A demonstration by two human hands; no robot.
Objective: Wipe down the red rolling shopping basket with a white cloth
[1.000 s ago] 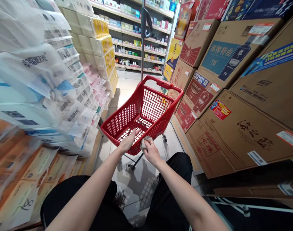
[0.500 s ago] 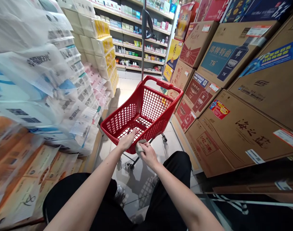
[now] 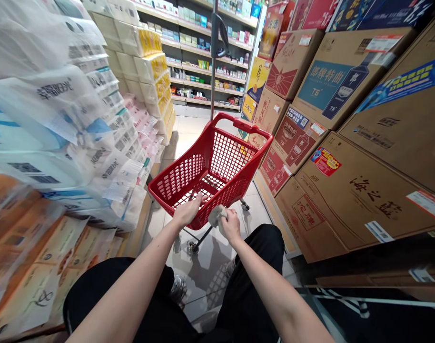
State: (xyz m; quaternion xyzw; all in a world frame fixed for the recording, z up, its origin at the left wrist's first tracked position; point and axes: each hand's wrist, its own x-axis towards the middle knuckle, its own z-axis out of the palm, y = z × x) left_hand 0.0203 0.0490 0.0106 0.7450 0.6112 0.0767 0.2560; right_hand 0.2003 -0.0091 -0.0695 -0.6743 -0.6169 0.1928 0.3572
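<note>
crumpled matt cloth (image 3: 216,216), smooth glossy plastic basket (image 3: 246,166), crinkled shiny plastic packaging (image 3: 65,102), matt cardboard boxes (image 3: 374,188)

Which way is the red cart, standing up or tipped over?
The red cart is standing up: its visible wheels are on the floor, and its open top faces up.

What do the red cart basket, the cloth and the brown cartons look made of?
Red cart basket: probably molded plastic, semi-gloss; uniform color, lattice walls.
Cloth: likely fabric, matte; soft, crumpled folds; weave unreadable.
Brown cartons: apparently cardboard, matte; tan printed faces, squared edges.
</note>
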